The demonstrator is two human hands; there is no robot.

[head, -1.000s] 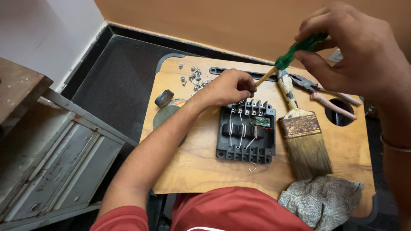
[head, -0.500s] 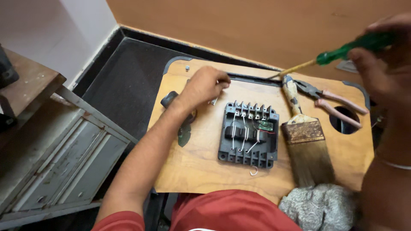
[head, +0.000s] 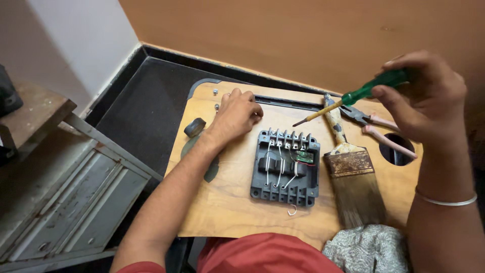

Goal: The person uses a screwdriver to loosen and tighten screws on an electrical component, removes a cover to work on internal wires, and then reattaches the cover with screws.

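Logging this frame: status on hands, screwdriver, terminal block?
Right hand holds green screwdriver raised, off the work. Left hand down among loose screws. Black terminal block untouched; paintbrush alongside.

Your right hand [head: 427, 98] is holding a green-handled screwdriver [head: 353, 98] raised above the wooden counter [head: 227, 202], its tip pointing left. Your left hand [head: 236, 114] is resting knuckles-up on the counter, just beside the black terminal block [head: 286, 169]. A paintbrush [head: 353, 177] is lying right of the block.
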